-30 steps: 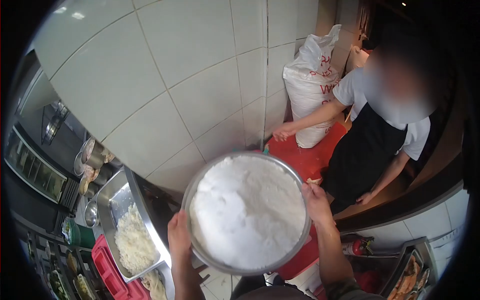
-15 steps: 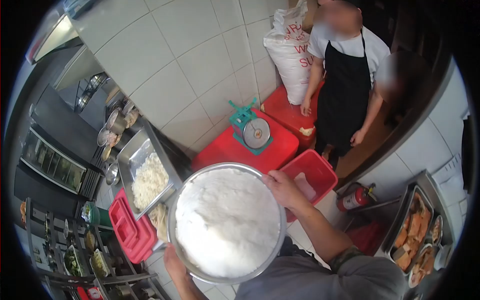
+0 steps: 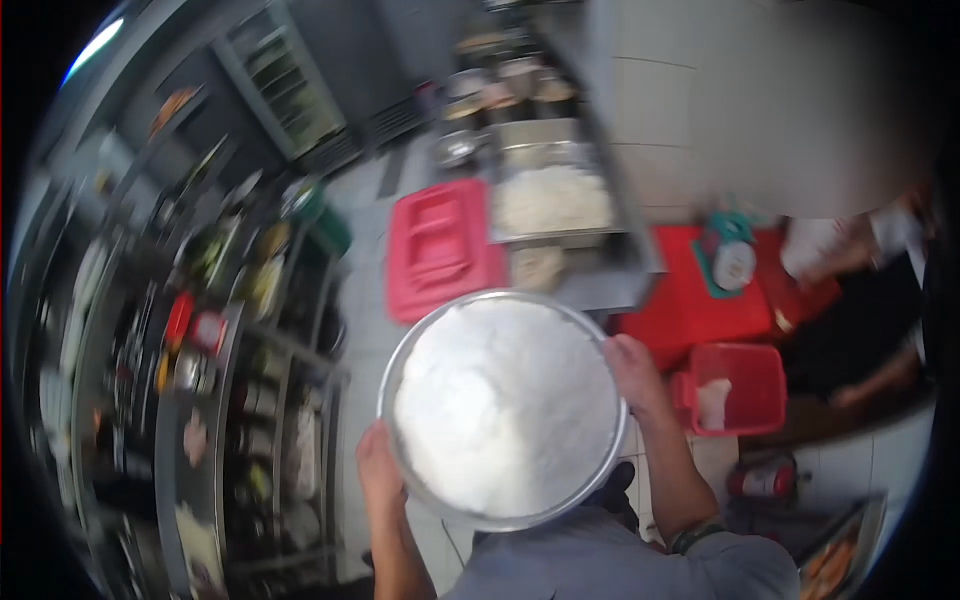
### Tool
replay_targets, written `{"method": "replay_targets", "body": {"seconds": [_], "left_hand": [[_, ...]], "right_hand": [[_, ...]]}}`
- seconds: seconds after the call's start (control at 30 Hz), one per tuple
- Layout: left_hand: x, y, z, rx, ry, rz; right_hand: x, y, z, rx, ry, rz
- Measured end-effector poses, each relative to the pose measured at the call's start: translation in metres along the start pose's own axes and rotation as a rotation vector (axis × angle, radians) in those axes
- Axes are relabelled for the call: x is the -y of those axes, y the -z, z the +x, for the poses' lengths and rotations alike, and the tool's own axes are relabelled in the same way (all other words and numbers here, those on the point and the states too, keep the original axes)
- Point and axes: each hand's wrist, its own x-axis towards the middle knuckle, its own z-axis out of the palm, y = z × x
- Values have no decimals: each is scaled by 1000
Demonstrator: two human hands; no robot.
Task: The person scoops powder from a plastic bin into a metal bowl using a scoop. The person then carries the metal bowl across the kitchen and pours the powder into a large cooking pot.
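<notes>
A large round metal bowl (image 3: 391,440), filled with a white mass that looks like flour or dough (image 3: 510,405), is held in front of my body. My left hand (image 3: 380,465) grips its rim on the left side. On the right side, my right hand (image 3: 635,372) is closed round the rim, fingers partly hidden beneath. Just beyond the bowl, a metal tray (image 3: 545,240) holds a pale shredded or crumbly food (image 3: 553,200). A pink-red plastic lid (image 3: 440,250) sits left of that tray.
A green kitchen scale (image 3: 728,255) stands on a red surface (image 3: 660,325) at right, near a red bin (image 3: 745,395). Another person's arm (image 3: 890,375) shows there. Shelving with several containers (image 3: 290,350) lines the left. A fire extinguisher (image 3: 765,480) is low on the right.
The view has swung left, so the shelving shows more and the other person sits at the right edge. Both hands still hold the bowl.
</notes>
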Motion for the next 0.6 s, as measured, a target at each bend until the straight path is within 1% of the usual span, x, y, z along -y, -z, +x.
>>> {"method": "replay_targets", "body": {"seconds": [0.07,0.13,0.17,0.27,0.37,0.5,0.6], "left_hand": [[-1,45,25,-50,70,-52],[4,82,50,-67,62,-103],[4,98,63,-65,57,-123],[-5,139,98,-79,79,-111],[-24,154,133,-103,61,-183],[-30,177,203,-75,72,-208],[-23,189,266,-58,58,-244]], "right_hand": [[-14,-58,12,70,-47,55],[-18,-101,20,107,-78,77],[-18,-122,25,133,-49,46],[1,-182,34,169,-114,131],[6,-227,57,171,-79,86],[35,-289,88,157,-115,145],[31,-331,130,168,-27,65]]}}
